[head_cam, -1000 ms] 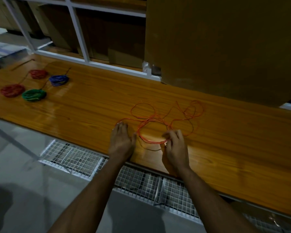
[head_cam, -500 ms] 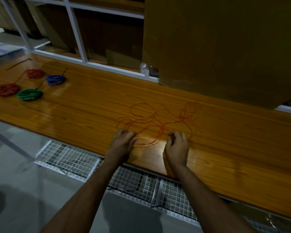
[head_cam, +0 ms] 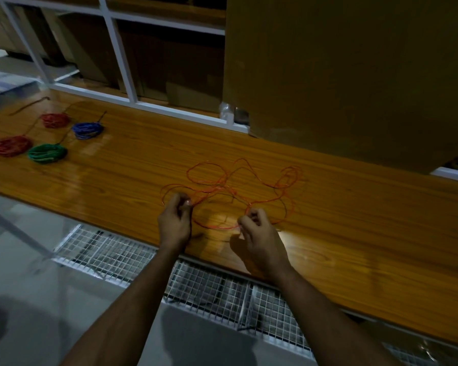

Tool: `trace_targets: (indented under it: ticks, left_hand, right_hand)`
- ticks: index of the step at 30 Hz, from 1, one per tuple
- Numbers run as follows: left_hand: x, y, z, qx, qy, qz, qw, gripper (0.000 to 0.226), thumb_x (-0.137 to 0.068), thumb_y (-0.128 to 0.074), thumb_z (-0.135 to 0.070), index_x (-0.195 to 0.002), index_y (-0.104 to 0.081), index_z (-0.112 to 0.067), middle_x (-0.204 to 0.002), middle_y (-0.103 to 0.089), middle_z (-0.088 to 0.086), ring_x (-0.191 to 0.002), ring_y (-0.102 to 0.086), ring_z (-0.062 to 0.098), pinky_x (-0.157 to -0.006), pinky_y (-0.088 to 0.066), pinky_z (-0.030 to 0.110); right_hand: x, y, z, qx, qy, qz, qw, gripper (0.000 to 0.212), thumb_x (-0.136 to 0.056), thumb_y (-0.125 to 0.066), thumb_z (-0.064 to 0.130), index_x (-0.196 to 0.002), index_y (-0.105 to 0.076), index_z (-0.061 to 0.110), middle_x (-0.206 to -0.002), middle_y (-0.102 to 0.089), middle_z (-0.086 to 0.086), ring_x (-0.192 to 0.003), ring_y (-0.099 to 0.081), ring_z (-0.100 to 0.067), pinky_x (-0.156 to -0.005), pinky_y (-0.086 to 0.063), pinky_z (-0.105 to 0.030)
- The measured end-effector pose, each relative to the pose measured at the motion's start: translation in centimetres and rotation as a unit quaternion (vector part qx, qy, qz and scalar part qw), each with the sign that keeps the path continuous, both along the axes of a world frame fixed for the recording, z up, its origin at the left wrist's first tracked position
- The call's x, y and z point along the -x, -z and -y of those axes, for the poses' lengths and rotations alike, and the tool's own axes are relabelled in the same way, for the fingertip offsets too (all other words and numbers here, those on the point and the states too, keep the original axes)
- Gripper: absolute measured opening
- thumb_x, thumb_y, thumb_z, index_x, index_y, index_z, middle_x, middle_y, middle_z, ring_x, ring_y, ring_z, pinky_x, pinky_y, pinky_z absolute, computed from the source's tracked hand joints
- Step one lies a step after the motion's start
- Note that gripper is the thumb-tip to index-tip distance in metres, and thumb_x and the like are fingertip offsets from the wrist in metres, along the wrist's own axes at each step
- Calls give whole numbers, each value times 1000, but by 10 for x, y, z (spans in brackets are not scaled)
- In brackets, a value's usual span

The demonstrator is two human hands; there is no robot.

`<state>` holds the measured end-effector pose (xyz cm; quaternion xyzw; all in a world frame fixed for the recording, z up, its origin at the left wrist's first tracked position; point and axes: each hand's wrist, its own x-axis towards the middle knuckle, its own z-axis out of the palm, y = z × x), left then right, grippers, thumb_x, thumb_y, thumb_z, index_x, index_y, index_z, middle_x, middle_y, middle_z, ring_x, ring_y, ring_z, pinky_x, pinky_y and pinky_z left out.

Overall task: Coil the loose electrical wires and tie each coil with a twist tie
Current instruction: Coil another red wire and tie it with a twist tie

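Thin orange wire [head_cam: 245,184] lies in loose messy loops on wooden table [head_cam: 354,233], near front edge. Left hand [head_cam: 174,223] pinches one strand. Right hand [head_cam: 259,237] pinches another, fingers curled. Four tidy coils [head_cam: 46,153] far left.

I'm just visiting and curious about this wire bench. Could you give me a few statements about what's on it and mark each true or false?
1. Both hands grip the loose orange wire. True: the left hand and the right hand each pinch a strand.
2. The orange wire is already a neat coil. False: it lies in loose, tangled loops on the wooden bench.
3. Four finished coils lie at the far left. True: two red coils, a blue coil and a green coil.
4. The green coil sits on top of the blue coil. False: they lie apart.
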<state>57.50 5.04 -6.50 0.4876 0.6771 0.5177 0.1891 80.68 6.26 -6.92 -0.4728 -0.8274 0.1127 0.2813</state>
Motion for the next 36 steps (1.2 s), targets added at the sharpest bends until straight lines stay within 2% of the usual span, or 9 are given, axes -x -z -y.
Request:
trace_targets:
  ticks: [5, 8, 10, 14, 17, 21, 27, 32, 36]
  left_hand:
    - [-2, 1, -3, 53, 0, -9, 999, 25, -97, -55, -11, -114, -72, -19, -135, -52, 15, -132, -44, 30, -100, -35, 28]
    - [-6, -10, 2, 47, 22, 11, 999, 41, -92, -44, -19, -125, -68, -22, -144, -47, -1, -146, -26, 25, -116, -29, 41]
    - [-6, -12, 9, -5, 36, -26, 999, 51, -87, -41, -33, -132, -62, -26, -142, -44, -11, -147, -22, 23, -113, -31, 54]
    - [-21, -1, 37, -33, 112, 51, 992, 45, -92, -38, -67, -117, -66, -41, -132, -43, -36, -129, -47, 32, -92, -50, 51]
    - [-44, -2, 60, 26, 202, 120, 972, 35, -94, -48, -55, -101, -71, -29, -100, -69, -12, -92, -65, 18, -75, -54, 40]
    - [-61, -19, 73, 16, 242, 199, 950, 36, -98, -46, -39, -78, -56, -11, -66, -61, 2, -66, -58, 18, -66, -47, 32]
    - [-46, -98, 52, -2, 251, 538, 805, 27, -104, -36, -25, -83, -47, -11, -53, -36, -5, -44, -33, 7, -45, -32, 21]
    - [-33, -135, 37, 4, 294, 522, 800, 32, -103, -36, -25, -87, -54, -5, -50, -34, -5, -41, -26, 5, -42, -18, 21]
    - [-15, -170, 28, -43, 330, 536, 776, 25, -99, -38, -18, -94, -59, -4, -56, -38, -3, -47, -30, 9, -48, -21, 23]
  right_hand:
    - [-2, 0, 4, 6, 12, -106, 994, 23, -90, -56, -1, -102, -56, 18, -99, -56, 3, -85, -52, -15, -66, -39, -26]
    - [-6, -3, 7, 38, 71, -178, 981, 24, -95, -48, 0, -103, -56, 22, -88, -60, 4, -77, -55, -12, -62, -41, -22]
    - [-6, -4, 8, 42, 90, -181, 978, 23, -98, -47, 4, -102, -55, 25, -85, -61, 4, -76, -57, -12, -61, -44, -27]
    - [-6, -5, 5, 30, 105, -186, 977, 15, -102, -44, 11, -101, -53, 23, -85, -62, 3, -76, -58, -15, -61, -47, -34]
    - [-7, -2, 1, 22, 144, -201, 969, 13, -104, -40, 20, -99, -51, 23, -86, -63, 3, -76, -58, -16, -60, -48, -35]
    - [-7, -5, 1, 0, 145, -198, 969, 26, -105, -32, 35, -99, -53, 22, -90, -55, 2, -82, -50, -14, -66, -45, -37]
    - [-4, -10, 5, -28, 34, -65, 997, 29, -104, -38, 42, -115, -58, 25, -127, -55, 9, -113, -42, -14, -90, -37, -33]
    - [16, -26, 14, 13, 59, -107, 992, 24, -102, -44, 40, -116, -58, 27, -114, -54, 13, -123, -38, -15, -94, -32, -41]
    - [23, -53, 7, 71, 105, -95, 987, 15, -102, -51, 31, -109, -61, 23, -103, -48, 13, -119, -39, -17, -85, -16, -32]
